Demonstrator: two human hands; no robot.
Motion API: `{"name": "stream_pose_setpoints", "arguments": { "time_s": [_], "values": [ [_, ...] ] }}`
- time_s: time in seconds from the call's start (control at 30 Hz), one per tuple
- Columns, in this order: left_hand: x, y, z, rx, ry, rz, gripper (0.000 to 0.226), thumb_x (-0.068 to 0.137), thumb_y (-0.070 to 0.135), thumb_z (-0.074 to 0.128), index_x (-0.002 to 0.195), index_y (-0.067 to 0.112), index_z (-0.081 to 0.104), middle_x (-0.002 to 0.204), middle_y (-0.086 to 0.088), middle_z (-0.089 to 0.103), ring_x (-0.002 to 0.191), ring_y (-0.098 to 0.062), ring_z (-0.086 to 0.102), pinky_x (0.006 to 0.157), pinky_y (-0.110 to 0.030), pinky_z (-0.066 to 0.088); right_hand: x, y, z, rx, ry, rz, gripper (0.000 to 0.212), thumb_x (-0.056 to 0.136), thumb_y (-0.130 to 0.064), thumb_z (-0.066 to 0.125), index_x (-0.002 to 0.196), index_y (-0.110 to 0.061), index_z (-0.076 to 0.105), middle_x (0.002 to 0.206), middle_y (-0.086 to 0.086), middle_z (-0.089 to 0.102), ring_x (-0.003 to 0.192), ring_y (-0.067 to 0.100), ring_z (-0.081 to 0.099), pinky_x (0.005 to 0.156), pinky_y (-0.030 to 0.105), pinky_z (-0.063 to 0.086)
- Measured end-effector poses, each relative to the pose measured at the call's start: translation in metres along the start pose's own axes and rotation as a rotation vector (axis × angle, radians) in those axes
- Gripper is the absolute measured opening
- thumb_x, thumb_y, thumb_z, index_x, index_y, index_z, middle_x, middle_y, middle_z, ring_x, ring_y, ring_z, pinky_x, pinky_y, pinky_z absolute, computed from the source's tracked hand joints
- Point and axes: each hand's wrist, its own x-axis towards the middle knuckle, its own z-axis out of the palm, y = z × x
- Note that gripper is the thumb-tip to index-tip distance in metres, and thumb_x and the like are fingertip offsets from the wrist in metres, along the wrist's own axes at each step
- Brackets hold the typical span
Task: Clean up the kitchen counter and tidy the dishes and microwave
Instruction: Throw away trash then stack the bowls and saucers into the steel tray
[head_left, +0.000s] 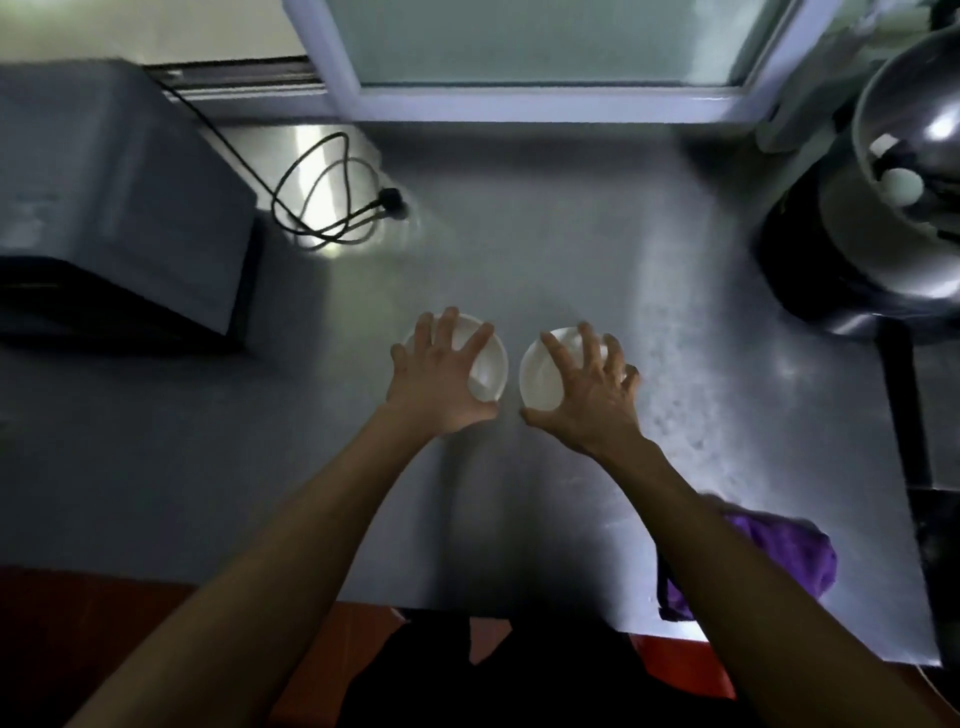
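Two small white bowls stand side by side in the middle of the steel counter (519, 234). My left hand (441, 379) lies over the left bowl (491, 366), fingers spread across its top and thumb at its near rim. My right hand (587, 389) covers the right bowl (537, 371) the same way, fingers curved over it and thumb at the near edge. Each hand grips its bowl from above. The grey microwave (114, 208) sits at the far left of the counter.
A coiled black power cord (327, 202) lies beside the microwave near the back. A shiny metal pot on a dark appliance (893, 208) stands at the right. A purple cloth (769, 561) lies at the counter's near right edge. A window frame (519, 98) runs along the back.
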Motion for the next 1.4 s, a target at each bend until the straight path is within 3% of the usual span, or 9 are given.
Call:
{"name": "stream_pose_setpoints", "arguments": {
  "time_s": [0.43, 0.7, 0.9, 1.1, 1.4],
  "values": [
    [-0.18, -0.175, 0.033, -0.197, 0.066, -0.289, 0.107, 0.07, 0.072, 0.063, 0.155, 0.043, 0.004, 0.164, -0.002, -0.006, 0.15, -0.033, -0.004, 0.114, -0.064, 0.016, -0.057, -0.195, 0.035, -0.101, 0.027, -0.298, 0.105, 0.066, -0.074, 0.07, 0.152, -0.043, 0.018, 0.163, 0.005, 0.007, 0.145, 0.041, 0.011, 0.106, 0.065, 0.028],
    [-0.307, -0.286, 0.059, -0.211, 0.179, -0.454, 0.108, 0.065, 0.073, 0.063, 0.152, 0.041, 0.006, 0.16, -0.005, 0.001, 0.145, -0.036, 0.001, 0.109, -0.066, 0.023, -0.108, -0.338, 0.069, -0.153, 0.023, -0.504, 0.105, 0.064, -0.074, 0.07, 0.15, -0.043, 0.018, 0.161, 0.004, 0.007, 0.144, 0.041, 0.011, 0.106, 0.066, 0.029],
    [-0.39, -0.35, 0.076, -0.294, 0.215, -0.638, 0.105, 0.068, 0.073, 0.062, 0.152, 0.044, 0.006, 0.16, -0.004, -0.003, 0.147, -0.036, -0.003, 0.111, -0.065, 0.018, -0.134, -0.439, 0.095, -0.209, -0.013, -0.667, 0.102, 0.065, -0.075, 0.066, 0.149, -0.043, 0.018, 0.16, 0.004, 0.006, 0.144, 0.038, 0.009, 0.109, 0.061, 0.027],
    [-0.446, -0.389, 0.1, -0.319, 0.253, -0.801, 0.104, 0.063, 0.073, 0.062, 0.15, 0.044, 0.012, 0.158, -0.004, 0.004, 0.145, -0.036, 0.005, 0.108, -0.063, 0.027, -0.146, -0.518, 0.121, -0.22, -0.071, -0.838, 0.102, 0.065, -0.076, 0.065, 0.15, -0.043, 0.019, 0.16, 0.007, 0.008, 0.145, 0.039, 0.009, 0.11, 0.063, 0.025],
    [-0.476, -0.469, 0.123, -0.369, 0.21, -0.953, 0.109, 0.061, 0.072, 0.065, 0.152, 0.046, 0.01, 0.158, -0.003, 0.002, 0.145, -0.034, 0.003, 0.108, -0.064, 0.026, -0.127, -0.626, 0.179, -0.292, -0.144, -0.99, 0.107, 0.063, -0.074, 0.068, 0.152, -0.043, 0.017, 0.161, 0.007, 0.006, 0.145, 0.04, 0.009, 0.108, 0.062, 0.025]
  ]
}}
